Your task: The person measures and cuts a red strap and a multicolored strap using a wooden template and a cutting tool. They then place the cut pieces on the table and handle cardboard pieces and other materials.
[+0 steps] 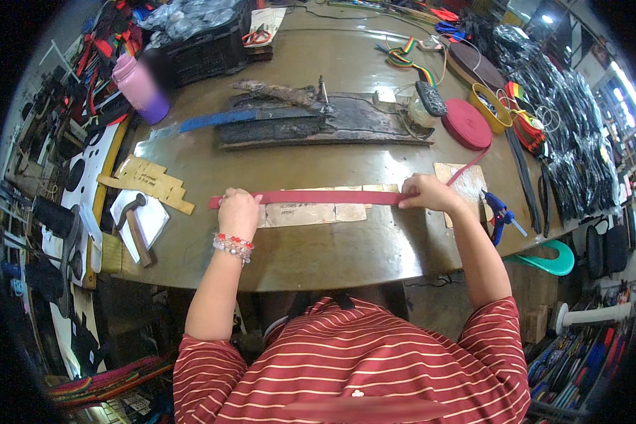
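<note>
A flat strip of dark red webbing [332,197] is stretched from left to right over a brown cardboard template [314,214] with handwriting on it. My left hand [239,213], a beaded bracelet on its wrist, grips the webbing near its left end, which sticks out past the fingers. At the other side my right hand [429,194] pinches the webbing with curled fingers, just past the template's right end. From there the webbing runs up to a coiled red roll [466,124]; my right hand hides part of this stretch.
A blue glue gun [499,216] lies by a stained card [459,185] at right. A hammer [138,233] and cut cardboard [148,182] lie at left. Beyond are a dark wooden board [275,132], a pink-purple bottle [140,88], a yellow tape ring [491,107] and a black crate [205,60].
</note>
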Available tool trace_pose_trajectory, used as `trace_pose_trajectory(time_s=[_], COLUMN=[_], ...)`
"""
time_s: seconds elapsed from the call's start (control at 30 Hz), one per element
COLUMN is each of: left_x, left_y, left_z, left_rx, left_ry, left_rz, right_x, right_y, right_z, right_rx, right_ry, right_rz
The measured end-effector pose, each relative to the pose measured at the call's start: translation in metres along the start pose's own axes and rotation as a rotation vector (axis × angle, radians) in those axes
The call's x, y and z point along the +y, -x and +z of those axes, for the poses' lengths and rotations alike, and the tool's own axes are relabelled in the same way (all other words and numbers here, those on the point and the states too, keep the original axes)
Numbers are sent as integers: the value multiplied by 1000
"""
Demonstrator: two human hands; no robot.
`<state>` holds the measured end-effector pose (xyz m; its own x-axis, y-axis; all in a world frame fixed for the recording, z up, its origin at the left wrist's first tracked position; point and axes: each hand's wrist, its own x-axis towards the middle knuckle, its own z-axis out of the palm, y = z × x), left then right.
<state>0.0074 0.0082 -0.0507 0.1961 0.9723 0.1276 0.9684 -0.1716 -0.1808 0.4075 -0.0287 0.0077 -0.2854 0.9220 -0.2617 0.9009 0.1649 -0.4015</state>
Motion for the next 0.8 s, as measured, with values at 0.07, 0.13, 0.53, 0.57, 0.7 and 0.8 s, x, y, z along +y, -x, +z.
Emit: trace_pose_trajectory(time_s=[0.07, 0.13, 0.53, 0.57, 0.7, 0.8], left_x=[0, 0, 4, 4, 5, 4], left_y=[0, 0, 7, 8, 12, 11], left_z=[-1, -2, -12, -12, -9, -8], left_rx=[-23, -28, -7, -4, 70, 59], left_ry=[-15, -28, -5, 6, -154, -65], left_rz=[3, 1, -79, -91, 7, -54], right_x=[1, -6, -82, -79, -73, -65], right_y=[-1, -3, -42, -45, -46, -41], right_z=[-2, -4, 51, 46, 19, -2], right_rx=[-19, 83, 281, 199, 83, 68], right_ry=[-68, -54, 236, 171, 45, 22], right_rz=[53, 10, -129, -116, -70, 33])
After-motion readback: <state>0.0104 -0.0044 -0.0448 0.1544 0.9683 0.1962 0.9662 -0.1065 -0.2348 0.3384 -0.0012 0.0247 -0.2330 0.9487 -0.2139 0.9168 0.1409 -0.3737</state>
